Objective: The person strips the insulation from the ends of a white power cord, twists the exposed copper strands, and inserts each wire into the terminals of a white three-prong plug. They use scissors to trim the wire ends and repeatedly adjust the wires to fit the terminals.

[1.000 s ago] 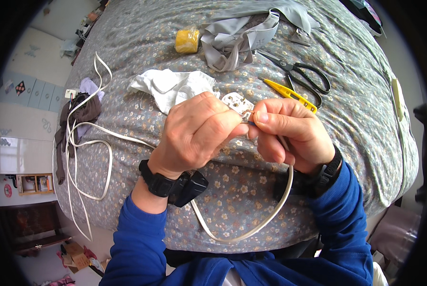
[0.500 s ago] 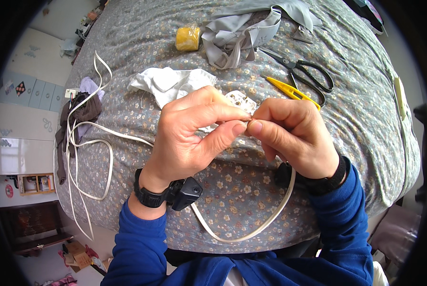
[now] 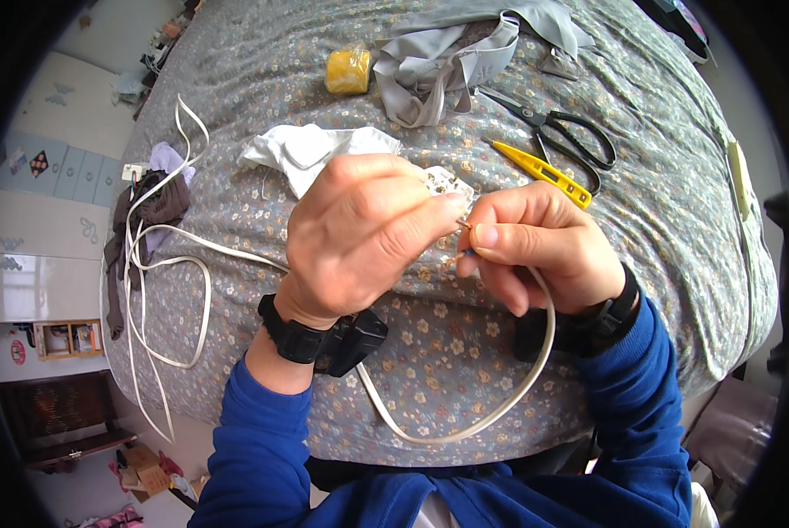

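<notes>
My right hand (image 3: 539, 246) pinches the end of a white cable (image 3: 491, 424) between thumb and forefinger. Bare copper wire (image 3: 466, 224) pokes out past the fingertips, and a bit of blue insulation shows just below them. From this hand the cable loops down and passes under my left wrist. My left hand (image 3: 359, 233), back turned up, has its fingers pressed together at the tip of the copper; the fingers partly hide the grip. Just beyond both hands lies an open white plastic socket part (image 3: 448, 181) with brass-coloured contacts, partly covered by my left hand.
On the flowered bedcover (image 3: 438, 352) lie a white cloth (image 3: 319, 154), a yellow tape roll (image 3: 348, 71), grey fabric (image 3: 447, 66), black-handled scissors (image 3: 579, 136) and a yellow pen-shaped tool (image 3: 542, 175). More cable coils at left beside dark clothing (image 3: 161, 204).
My left hand has rolled over, its back now more upward and its thumb raised. My right fingers have shifted slightly, so the copper and blue insulation now show.
</notes>
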`<state>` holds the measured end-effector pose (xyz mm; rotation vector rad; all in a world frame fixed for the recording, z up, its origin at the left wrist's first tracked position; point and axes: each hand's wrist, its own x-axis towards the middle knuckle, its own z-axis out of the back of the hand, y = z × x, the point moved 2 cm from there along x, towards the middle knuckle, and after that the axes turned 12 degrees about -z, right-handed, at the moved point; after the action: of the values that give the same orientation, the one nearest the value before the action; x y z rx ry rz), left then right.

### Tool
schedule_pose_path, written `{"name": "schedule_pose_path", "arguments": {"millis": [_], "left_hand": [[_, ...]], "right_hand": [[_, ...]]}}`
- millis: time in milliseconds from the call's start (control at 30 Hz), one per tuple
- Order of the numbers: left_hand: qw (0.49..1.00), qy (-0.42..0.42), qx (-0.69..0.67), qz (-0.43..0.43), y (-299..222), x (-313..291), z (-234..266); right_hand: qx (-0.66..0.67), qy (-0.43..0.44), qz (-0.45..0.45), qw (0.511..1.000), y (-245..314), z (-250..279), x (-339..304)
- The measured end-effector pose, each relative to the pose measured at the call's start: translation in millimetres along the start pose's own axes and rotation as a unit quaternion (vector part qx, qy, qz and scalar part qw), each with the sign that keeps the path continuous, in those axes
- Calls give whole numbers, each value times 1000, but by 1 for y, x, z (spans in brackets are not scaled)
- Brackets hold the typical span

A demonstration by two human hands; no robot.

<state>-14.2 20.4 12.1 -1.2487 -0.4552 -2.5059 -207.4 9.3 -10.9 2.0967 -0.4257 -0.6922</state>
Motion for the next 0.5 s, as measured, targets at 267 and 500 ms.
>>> {"name": "schedule_pose_path", "arguments": {"millis": [267,500], "left_hand": [[800,63,-421,423,2,-14,-11],[859,126,-355,347,0,-6,-9]], "right_hand": [[-340,-217,215,889,0,-12,-4],[-449,-256,298,802,0,-16,-5]]}}
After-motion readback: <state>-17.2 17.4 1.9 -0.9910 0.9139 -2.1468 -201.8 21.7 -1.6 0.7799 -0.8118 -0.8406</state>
